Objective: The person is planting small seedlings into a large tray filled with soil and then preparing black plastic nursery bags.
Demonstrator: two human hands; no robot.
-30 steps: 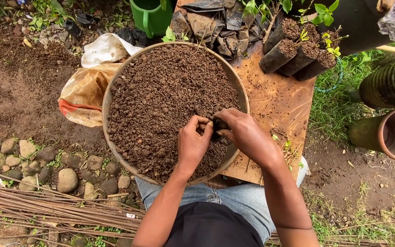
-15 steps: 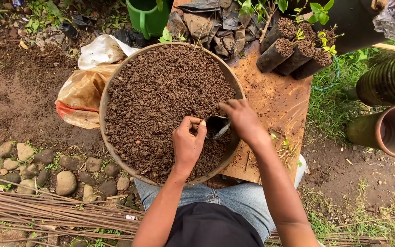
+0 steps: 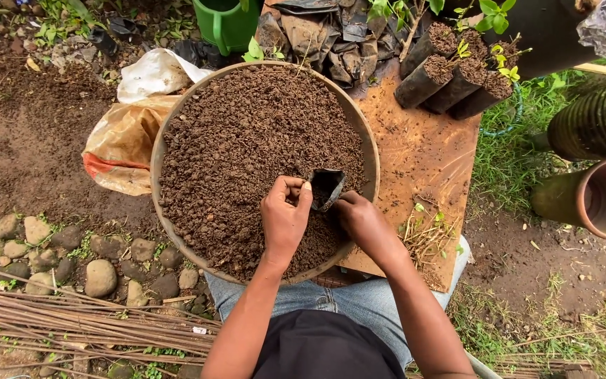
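Black nursery bag (image 3: 327,187), mouth open upward, left hand (image 3: 285,219) pinching rim

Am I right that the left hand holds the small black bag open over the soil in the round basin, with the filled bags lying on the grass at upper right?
Not quite. In the head view the filled bags lie on the wooden board, not on the grass. The rest holds: the left hand holds the small black bag open over the soil in the round basin.
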